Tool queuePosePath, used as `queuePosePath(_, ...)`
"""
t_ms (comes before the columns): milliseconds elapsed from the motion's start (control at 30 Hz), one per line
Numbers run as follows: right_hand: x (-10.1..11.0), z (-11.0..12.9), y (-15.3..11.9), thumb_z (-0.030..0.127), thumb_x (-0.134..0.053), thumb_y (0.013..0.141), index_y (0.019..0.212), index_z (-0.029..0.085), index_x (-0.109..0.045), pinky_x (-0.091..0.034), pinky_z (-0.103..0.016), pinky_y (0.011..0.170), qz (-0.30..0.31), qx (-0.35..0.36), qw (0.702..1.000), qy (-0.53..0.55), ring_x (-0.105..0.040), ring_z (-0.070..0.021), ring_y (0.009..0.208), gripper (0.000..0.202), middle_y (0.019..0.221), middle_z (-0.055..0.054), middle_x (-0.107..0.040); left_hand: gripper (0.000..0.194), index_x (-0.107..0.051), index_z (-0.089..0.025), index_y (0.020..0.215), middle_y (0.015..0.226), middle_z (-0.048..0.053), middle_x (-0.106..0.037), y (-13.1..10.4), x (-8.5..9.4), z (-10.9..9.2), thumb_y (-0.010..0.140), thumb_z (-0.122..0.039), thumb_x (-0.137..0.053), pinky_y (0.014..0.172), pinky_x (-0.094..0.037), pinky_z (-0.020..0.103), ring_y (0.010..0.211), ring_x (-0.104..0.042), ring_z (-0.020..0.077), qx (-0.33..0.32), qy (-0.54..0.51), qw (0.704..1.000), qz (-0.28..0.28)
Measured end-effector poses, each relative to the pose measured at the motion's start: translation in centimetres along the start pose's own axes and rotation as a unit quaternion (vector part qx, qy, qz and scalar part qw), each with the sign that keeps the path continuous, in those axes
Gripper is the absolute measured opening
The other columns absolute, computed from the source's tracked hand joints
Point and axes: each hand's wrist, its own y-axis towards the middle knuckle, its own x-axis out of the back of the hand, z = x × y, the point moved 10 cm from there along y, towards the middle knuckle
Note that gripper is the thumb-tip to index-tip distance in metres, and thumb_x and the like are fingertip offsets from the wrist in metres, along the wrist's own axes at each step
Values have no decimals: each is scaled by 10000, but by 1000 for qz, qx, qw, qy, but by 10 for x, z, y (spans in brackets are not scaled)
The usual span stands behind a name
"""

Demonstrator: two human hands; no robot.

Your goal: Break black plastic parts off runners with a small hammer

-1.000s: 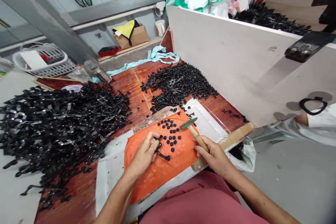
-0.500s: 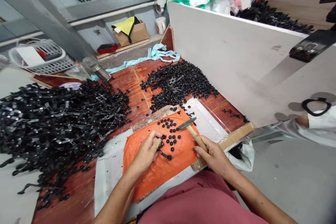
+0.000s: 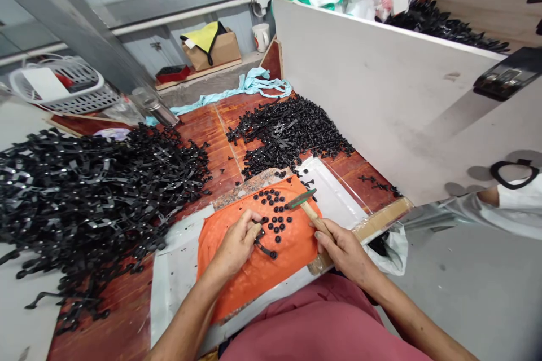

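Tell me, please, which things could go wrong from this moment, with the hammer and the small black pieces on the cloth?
1. The left hand holds a black part close to the head of the hammer in the right hand; a badly aimed blow might hit the left hand.
2. The small round pieces appear to lie loose on the orange cloth, so a knock could scatter them.

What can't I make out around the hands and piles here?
Head view: gripped end of the black part, hidden by the left hand.
Head view: lower end of the wooden handle, hidden in the right hand.
Head view: far left of the larger black pile, cut off by the left edge.
Head view: pieces deep in the far heap, covered by others.
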Motion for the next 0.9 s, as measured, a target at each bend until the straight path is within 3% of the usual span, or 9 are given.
queuePosePath(67,0,9,-1,391,-386,1063,894,206,-612,-430,-243,632,10,19,999,-34,-541,-140,641,337,709,31,-561,156,-501,-234,929,569,-99,-405,0,0,-1,918,-385,-464,536,-320,231,486,-403,111,-11,22,1000,1)
queuePosePath(133,1,20,-1,350,-370,1069,1196,207,-637,-480,-273,715,14,39,995,-89,-629,-172,733,329,820,-7,-662,161,-509,-233,990,588,-90,-423,1,1,-1,922,-372,-463,579,-340,246,537,-443,130,-18,44,999,-6)
queuePosePath(200,-2,36,-1,294,-375,1062,1488,245,-477,-508,-309,799,20,67,987,-145,-690,-203,852,441,1016,-54,-729,232,-501,-231,1101,602,-86,-445,2,3,1,921,-374,-472,605,-349,259,574,-475,150,-17,55,998,-13)
queuePosePath(267,-8,52,0,246,-366,1057,1590,299,-341,-519,-322,851,35,100,978,-181,-711,-219,947,536,1161,-73,-731,302,-471,-226,1183,612,-83,-473,3,3,2,924,-382,-469,611,-351,268,590,-492,163,-12,54,998,-11)
queuePosePath(367,-18,68,3,205,-357,1054,1618,339,-269,-525,-315,859,43,140,965,-216,-712,-223,979,586,1148,-70,-733,301,-459,-223,1182,624,-78,-503,4,2,2,929,-387,-463,611,-347,273,596,-492,167,-10,49,999,-4)
queuePosePath(500,-28,65,11,189,-367,1054,1605,340,-304,-526,-297,724,62,122,944,-301,-723,-221,804,575,939,-49,-747,263,-458,-230,1138,634,-75,-516,6,2,3,925,-384,-458,630,-350,278,610,-500,172,-9,48,999,-2)
queuePosePath(633,-23,71,11,209,-361,1066,1622,323,-259,-520,-281,749,41,137,947,-287,-717,-207,850,577,1007,-60,-754,263,-448,-231,1124,612,-78,-501,7,2,5,915,-391,-457,626,-342,279,609,-507,182,-6,39,999,-3)
queuePosePath(767,-26,68,14,204,-373,1058,1589,321,-350,-503,-274,683,70,108,936,-328,-715,-206,739,545,866,-37,-755,260,-461,-230,1120,599,-83,-484,7,4,4,908,-378,-471,611,-329,276,584,-471,176,-10,40,999,-7)
queuePosePath(900,-24,78,20,216,-379,1065,1609,373,-278,-524,-290,783,80,112,956,-260,-733,-214,937,575,1136,-46,-763,250,-471,-232,1120,588,-88,-475,8,5,5,908,-364,-476,597,-312,268,570,-455,169,-15,38,999,-4)
